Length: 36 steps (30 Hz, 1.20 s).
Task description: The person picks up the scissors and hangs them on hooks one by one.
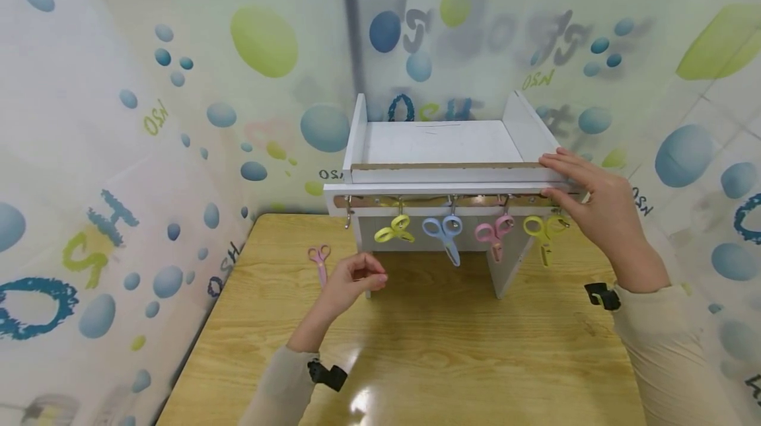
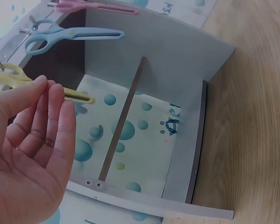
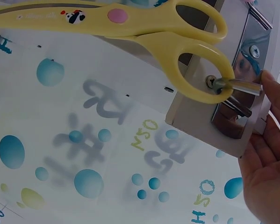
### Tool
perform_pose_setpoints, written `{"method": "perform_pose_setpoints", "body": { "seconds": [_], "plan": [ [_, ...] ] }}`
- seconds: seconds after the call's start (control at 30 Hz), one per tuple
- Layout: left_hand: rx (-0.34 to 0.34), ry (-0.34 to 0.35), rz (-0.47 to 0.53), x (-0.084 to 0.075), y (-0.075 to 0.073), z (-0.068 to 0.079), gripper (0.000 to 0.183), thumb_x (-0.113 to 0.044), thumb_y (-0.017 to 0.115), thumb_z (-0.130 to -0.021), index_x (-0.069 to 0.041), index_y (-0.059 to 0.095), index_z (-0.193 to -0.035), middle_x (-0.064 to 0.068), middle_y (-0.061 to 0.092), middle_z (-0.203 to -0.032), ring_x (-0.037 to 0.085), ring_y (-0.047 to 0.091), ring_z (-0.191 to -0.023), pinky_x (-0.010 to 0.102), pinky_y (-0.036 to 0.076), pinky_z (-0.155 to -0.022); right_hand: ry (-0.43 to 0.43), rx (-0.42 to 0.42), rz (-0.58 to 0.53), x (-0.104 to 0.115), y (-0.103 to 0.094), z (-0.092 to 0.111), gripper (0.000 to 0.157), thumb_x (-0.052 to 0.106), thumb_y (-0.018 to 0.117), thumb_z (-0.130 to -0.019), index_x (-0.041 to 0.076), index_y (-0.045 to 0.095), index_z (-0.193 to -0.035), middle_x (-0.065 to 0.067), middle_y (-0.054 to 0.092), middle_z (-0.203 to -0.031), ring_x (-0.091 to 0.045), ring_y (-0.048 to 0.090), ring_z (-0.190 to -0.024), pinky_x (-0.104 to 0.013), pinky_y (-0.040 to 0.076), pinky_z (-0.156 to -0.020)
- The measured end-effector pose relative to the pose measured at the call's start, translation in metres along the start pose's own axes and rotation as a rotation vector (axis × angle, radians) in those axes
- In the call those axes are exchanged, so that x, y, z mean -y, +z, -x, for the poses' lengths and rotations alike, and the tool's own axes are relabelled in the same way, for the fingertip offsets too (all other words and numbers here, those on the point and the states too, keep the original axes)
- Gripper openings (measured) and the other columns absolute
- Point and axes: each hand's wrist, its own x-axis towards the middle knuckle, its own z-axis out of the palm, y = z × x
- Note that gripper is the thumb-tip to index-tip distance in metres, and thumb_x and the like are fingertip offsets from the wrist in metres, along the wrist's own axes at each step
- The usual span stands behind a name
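A white shelf [image 1: 440, 175] carries a metal hook rail [image 2: 9, 49] along its front. From its hooks hang yellow scissors [image 1: 395, 230], blue scissors [image 1: 443, 234], pink scissors [image 1: 495, 234] and, at the right end, another yellow pair [image 3: 144, 32]. The leftmost hook [image 1: 348, 213] bears nothing. My right hand [image 1: 612, 211] holds the shelf's front right corner, fingers over the top and thumb at the rail. Loosely curled and holding nothing, my left hand [image 1: 355, 281] hovers before the shelf, below the left yellow scissors. Beside it, lilac-pink scissors [image 1: 320, 261] lie on the table.
The shelf stands on two side panels [image 1: 510, 271] on a wooden table [image 1: 428, 353]. Walls with blue and green dots [image 1: 261, 43] close in at the back and both sides. Inside the shelf, a thin bar [image 2: 123, 119] runs across.
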Motion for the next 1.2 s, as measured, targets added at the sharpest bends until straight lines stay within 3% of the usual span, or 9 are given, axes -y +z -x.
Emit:
{"method": "perform_pose_setpoints", "body": {
  "seconds": [0.23, 0.33, 0.6, 0.87, 1.1, 1.2],
  "plan": [
    [-0.013, -0.030, -0.006, 0.003, -0.006, 0.004, 0.016, 0.005, 0.064, -0.091, 0.018, 0.059, -0.100, 0.030, 0.066, -0.093, 0.001, 0.066, -0.074, 0.020, 0.058, -0.070, 0.006, -0.001, -0.002, 0.000, 0.000, 0.000, 0.060, 0.001, 0.084, -0.073, 0.016, 0.069, -0.130, -0.011, 0.069, -0.129, 0.018, 0.039, -0.129, -0.004, 0.031, -0.079],
    [-0.022, -0.041, -0.010, 0.004, -0.010, 0.006, 0.017, 0.005, 0.065, -0.091, 0.018, 0.059, -0.100, 0.024, 0.067, -0.092, 0.001, 0.066, -0.075, 0.020, 0.058, -0.071, 0.004, -0.004, -0.001, -0.001, 0.000, 0.000, 0.060, 0.001, 0.084, -0.073, 0.015, 0.069, -0.129, -0.012, 0.069, -0.129, 0.019, 0.039, -0.129, -0.005, 0.032, -0.078],
    [-0.048, -0.037, -0.014, 0.008, -0.020, 0.011, 0.017, 0.005, 0.066, -0.090, 0.017, 0.060, -0.099, -0.010, 0.066, -0.084, 0.000, 0.065, -0.075, 0.018, 0.056, -0.072, 0.004, -0.008, -0.004, -0.002, 0.000, 0.001, 0.060, 0.000, 0.085, -0.073, 0.015, 0.069, -0.129, -0.012, 0.069, -0.128, 0.020, 0.039, -0.129, -0.005, 0.030, -0.079],
    [-0.067, -0.088, -0.014, 0.016, -0.031, 0.016, 0.018, 0.002, 0.065, -0.092, 0.017, 0.058, -0.099, -0.007, 0.065, -0.085, 0.001, 0.065, -0.076, 0.019, 0.057, -0.074, 0.008, -0.007, -0.003, 0.000, 0.000, 0.001, 0.060, 0.000, 0.085, -0.072, 0.015, 0.069, -0.129, -0.011, 0.069, -0.129, 0.021, 0.038, -0.128, -0.010, 0.029, -0.074],
    [-0.100, -0.132, -0.025, 0.021, -0.041, 0.021, 0.021, 0.002, 0.063, -0.093, 0.020, 0.055, -0.101, -0.009, 0.064, -0.082, 0.000, 0.066, -0.076, 0.018, 0.057, -0.074, 0.010, -0.006, -0.017, 0.000, 0.000, 0.000, 0.060, 0.000, 0.085, -0.073, 0.016, 0.069, -0.129, -0.011, 0.069, -0.129, 0.019, 0.039, -0.129, -0.002, 0.029, -0.083],
    [-0.119, -0.153, -0.033, 0.024, -0.046, 0.021, 0.023, 0.001, 0.063, -0.094, 0.021, 0.055, -0.103, -0.006, 0.066, -0.085, 0.000, 0.066, -0.076, 0.017, 0.057, -0.074, 0.004, -0.008, -0.009, 0.000, 0.000, 0.000, 0.060, 0.001, 0.085, -0.073, 0.015, 0.069, -0.129, -0.011, 0.069, -0.129, 0.020, 0.039, -0.129, -0.007, 0.031, -0.076]
  ]
}}
